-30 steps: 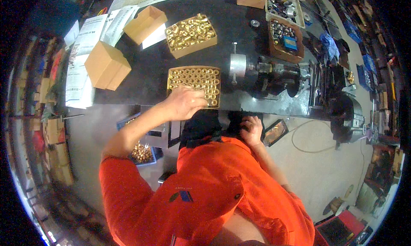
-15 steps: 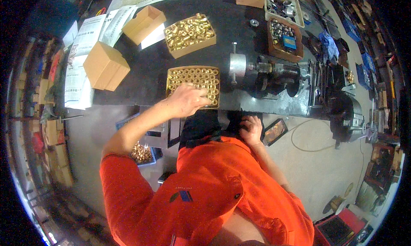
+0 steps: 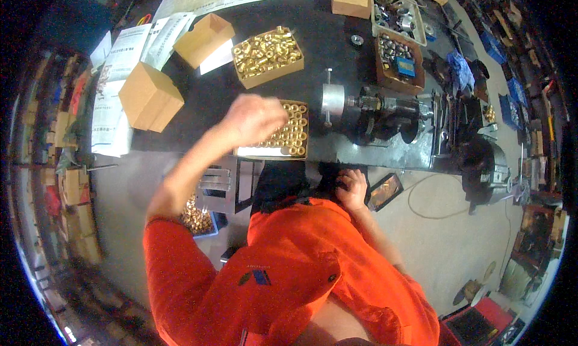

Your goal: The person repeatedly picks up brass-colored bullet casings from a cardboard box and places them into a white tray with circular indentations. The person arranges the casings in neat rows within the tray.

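My left hand hovers over the left part of a shallow cardboard box. Motion smears its fingers, so I cannot make out whether they hold anything. In this box, brass fittings stand upright in rows, their round open ends facing up; my hand hides those on the left. Just beyond is a second cardboard box, heaped with loose brass fittings. My right hand rests by my lap, below the bench edge. Its fingers are curled in, and whatever they may hold is hidden.
A metal fixture with a round chuck stands right of the boxes. Two empty-looking cartons sit on newspaper at the left. Trays of metal parts lie at the far right. A blue bin of brass pieces is below the bench.
My left hand has lifted from the near right part of the fitting box and moved left and away from me. More of the near rows now shows. The right hand has stayed in place.
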`<state>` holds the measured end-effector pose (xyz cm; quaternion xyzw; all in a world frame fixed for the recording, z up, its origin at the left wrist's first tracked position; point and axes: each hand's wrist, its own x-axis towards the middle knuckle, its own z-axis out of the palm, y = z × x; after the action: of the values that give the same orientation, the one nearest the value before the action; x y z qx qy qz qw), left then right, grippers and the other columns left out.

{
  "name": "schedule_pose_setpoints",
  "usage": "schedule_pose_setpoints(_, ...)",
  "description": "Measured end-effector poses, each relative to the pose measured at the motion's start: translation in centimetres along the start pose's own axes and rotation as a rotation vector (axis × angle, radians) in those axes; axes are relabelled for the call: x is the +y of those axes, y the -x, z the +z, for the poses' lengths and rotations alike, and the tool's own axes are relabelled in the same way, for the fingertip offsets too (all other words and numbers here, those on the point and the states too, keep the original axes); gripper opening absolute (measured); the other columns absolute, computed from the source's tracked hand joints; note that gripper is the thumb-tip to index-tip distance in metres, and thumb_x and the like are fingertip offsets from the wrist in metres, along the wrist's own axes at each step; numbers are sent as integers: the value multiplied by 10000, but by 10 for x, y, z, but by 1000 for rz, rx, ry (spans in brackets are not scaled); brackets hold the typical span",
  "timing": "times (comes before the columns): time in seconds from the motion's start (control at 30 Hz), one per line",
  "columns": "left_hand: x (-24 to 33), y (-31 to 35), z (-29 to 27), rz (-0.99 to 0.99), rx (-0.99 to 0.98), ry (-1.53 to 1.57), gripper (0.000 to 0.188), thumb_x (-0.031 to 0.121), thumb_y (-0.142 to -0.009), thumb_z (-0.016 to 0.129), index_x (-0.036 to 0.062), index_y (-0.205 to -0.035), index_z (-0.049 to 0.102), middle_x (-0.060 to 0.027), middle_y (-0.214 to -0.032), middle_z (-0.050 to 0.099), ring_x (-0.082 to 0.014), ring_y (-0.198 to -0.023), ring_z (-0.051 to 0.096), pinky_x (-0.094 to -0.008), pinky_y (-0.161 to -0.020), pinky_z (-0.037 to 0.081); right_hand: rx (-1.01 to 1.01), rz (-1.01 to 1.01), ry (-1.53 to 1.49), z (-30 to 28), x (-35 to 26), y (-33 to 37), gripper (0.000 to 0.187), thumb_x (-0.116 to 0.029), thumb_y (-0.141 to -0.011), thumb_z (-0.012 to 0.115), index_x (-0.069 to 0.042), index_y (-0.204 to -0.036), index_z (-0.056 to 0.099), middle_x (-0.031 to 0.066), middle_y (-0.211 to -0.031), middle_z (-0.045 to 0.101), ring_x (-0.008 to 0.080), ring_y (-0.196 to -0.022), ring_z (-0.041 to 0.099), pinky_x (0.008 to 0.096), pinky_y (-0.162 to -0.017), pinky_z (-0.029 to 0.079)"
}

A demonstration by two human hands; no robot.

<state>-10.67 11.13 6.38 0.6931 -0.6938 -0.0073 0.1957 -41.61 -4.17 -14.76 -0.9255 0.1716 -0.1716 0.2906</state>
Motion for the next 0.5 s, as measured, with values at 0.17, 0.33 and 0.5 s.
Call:
schedule_pose_setpoints(0.17, -65, -34, -17, -386, 154, -157, 190, 240, -812, 648, 83, -916, 671, -104, -856, 647, -311, -804, 645, -417, -692, 512, 29, -27, 6, 5, 5, 1, 255, -152, -533, 694, -83, -775, 652, 58, -949, 601, 318, -895, 524, 426, -754, 442)
schedule_pose_setpoints(0.33, -96, -65, -8, -476, 146, -349, 179, 229, -829, 597, 88, -910, 671, -118, -894, 664, -313, -811, 660, -438, -692, 527, 69, -67, 20, 4, 3, -1, 213, -128, -559, 626, -74, -763, 654, 60, -967, 628, 308, -847, 529, 417, -730, 433)
schedule_pose_setpoints(0.5, -86, -82, 2, -310, 11, -552, 126, 132, -778, 575, 51, -846, 645, -156, -869, 668, -322, -770, 673, -454, -660, 537, 84, -88, -5, 0, 2, -1, 180, -136, -561, 627, -81, -733, 636, 49, -936, 624, 293, -808, 521, 402, -709, 418)
